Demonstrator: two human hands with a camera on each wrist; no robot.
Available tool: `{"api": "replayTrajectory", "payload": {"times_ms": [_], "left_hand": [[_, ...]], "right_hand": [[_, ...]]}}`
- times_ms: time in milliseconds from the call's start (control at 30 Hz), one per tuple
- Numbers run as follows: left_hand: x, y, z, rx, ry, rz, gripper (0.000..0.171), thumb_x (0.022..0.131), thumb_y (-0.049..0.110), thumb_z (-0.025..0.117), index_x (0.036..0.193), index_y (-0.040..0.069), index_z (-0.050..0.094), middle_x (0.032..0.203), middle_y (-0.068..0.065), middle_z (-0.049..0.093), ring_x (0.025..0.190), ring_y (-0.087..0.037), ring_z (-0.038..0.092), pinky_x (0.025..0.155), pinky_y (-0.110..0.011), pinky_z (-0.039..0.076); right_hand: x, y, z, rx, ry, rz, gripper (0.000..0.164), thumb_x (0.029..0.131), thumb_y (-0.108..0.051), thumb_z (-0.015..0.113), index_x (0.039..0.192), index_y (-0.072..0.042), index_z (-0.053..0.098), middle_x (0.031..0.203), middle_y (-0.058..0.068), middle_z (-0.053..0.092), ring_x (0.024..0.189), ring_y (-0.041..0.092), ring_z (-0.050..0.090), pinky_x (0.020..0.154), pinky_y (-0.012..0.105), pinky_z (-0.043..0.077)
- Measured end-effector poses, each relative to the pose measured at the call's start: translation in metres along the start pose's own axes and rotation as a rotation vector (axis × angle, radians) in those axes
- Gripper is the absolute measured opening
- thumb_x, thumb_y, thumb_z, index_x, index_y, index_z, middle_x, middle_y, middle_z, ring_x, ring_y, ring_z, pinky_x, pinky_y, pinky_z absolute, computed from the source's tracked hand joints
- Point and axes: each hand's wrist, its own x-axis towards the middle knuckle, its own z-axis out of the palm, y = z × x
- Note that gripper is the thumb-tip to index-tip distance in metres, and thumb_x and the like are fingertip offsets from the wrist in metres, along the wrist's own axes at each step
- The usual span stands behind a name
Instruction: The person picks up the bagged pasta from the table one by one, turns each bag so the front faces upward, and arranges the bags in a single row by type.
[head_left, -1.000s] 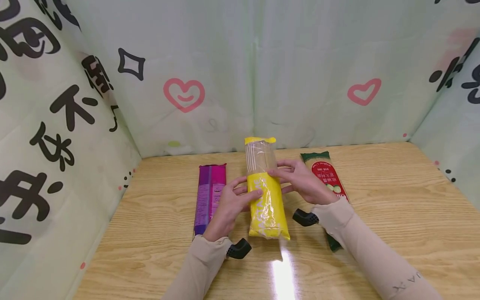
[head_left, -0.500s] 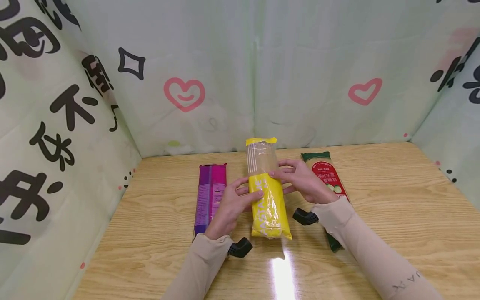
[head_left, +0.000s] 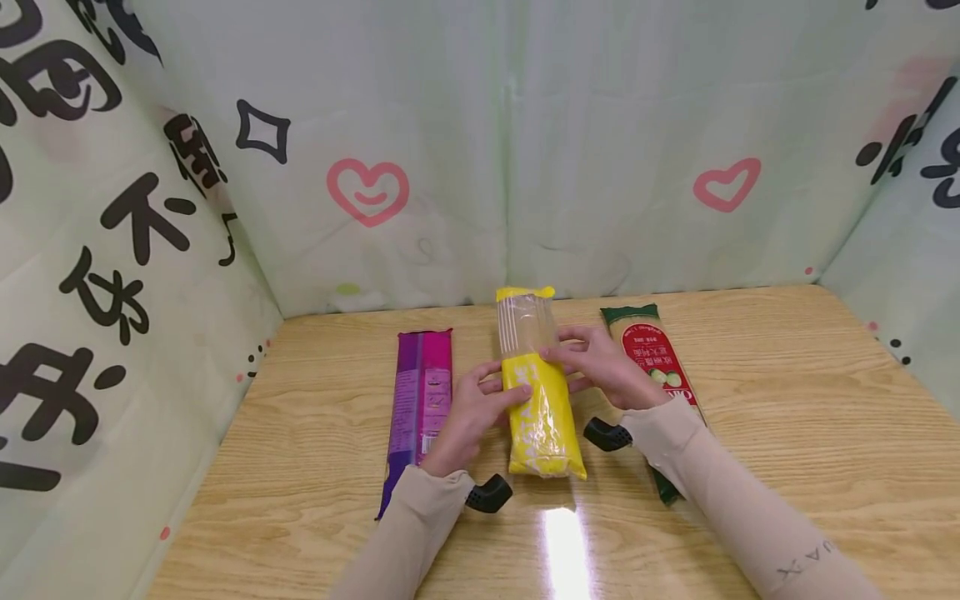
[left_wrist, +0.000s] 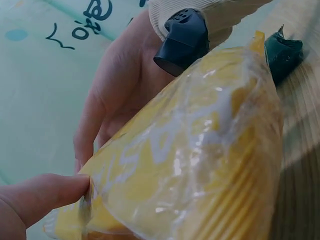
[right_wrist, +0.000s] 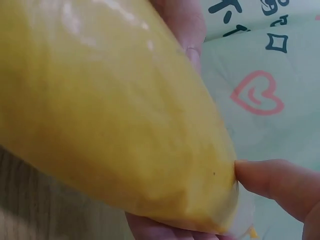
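Both hands hold a yellow pasta packet (head_left: 543, 417) with a clear striped upper part, tilted over the middle of the table. My left hand (head_left: 476, 412) grips its left side, thumb on the front and fingers behind. From the right, my right hand (head_left: 603, 367) pinches it near the border of the yellow and clear parts. In the left wrist view, large pale letters show on the shiny yellow wrapper (left_wrist: 165, 150). The right wrist view has the thumb (right_wrist: 275, 182) pressed to the packet's edge, with fingertips under it.
A purple and pink packet (head_left: 420, 392) lies left of the hands, partly behind the left wrist. On the right, a green and red pasta packet (head_left: 648, 342) lies partly under the right forearm. A pale printed curtain (head_left: 510, 167) stands behind the wooden table (head_left: 787, 400).
The packet's top has come slightly lower and the packet has shifted a little right, both hands moving with it. The grip looks the same. The other two packets stay put.
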Motion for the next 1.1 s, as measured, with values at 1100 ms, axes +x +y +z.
{"api": "replayTrajectory", "payload": {"times_ms": [1100], "left_hand": [[0.008, -0.025, 0.016, 0.036, -0.048, 0.007, 0.059, 0.089, 0.007, 0.072, 0.14, -0.001, 0.045, 0.121, -0.021, 0.065, 0.098, -0.027, 0.069, 0.083, -0.037, 0.06]], "right_hand": [[0.012, 0.031, -0.005, -0.133, 0.002, 0.089, 0.057, 0.099, -0.026, 0.059, 0.139, 0.009, 0.037, 0.131, 0.028, 0.055, 0.104, 0.032, 0.064, 0.083, 0.038, 0.06]]}}
